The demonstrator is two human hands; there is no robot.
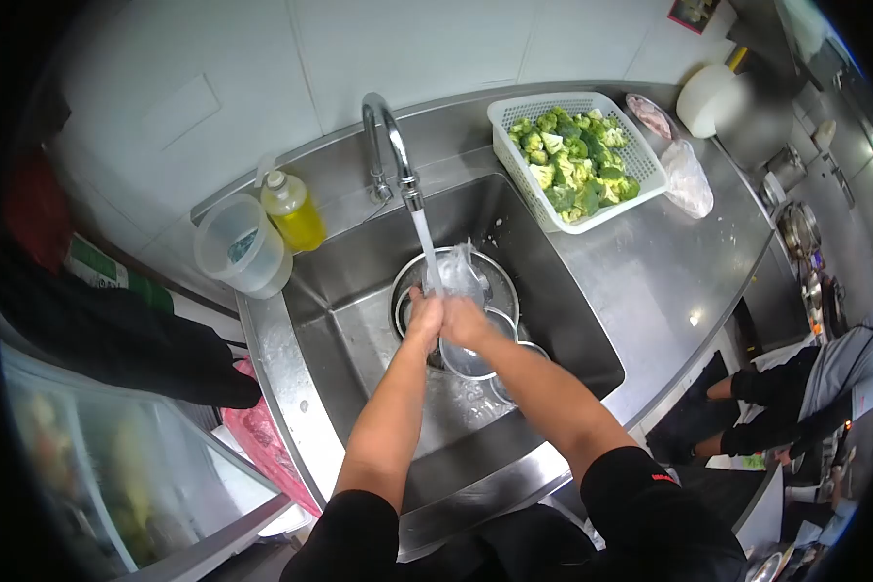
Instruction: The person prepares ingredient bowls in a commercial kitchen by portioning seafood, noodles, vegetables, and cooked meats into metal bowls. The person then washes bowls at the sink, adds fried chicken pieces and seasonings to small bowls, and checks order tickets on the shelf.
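Your left hand (424,317) meets your right hand (465,321) beneath splashing tap water (424,236); both are partly hidden, so I cannot tell how far either opens or what it holds. Just below them lies a round metal bowl (501,282) in the smooth steel sink (357,328), with a perforated plastic basket (524,182) of bumpy broccoli (578,160) farther right.

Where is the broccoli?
In the head view, the broccoli lies in a white basket on the counter right of the sink, beside a plastic bag.
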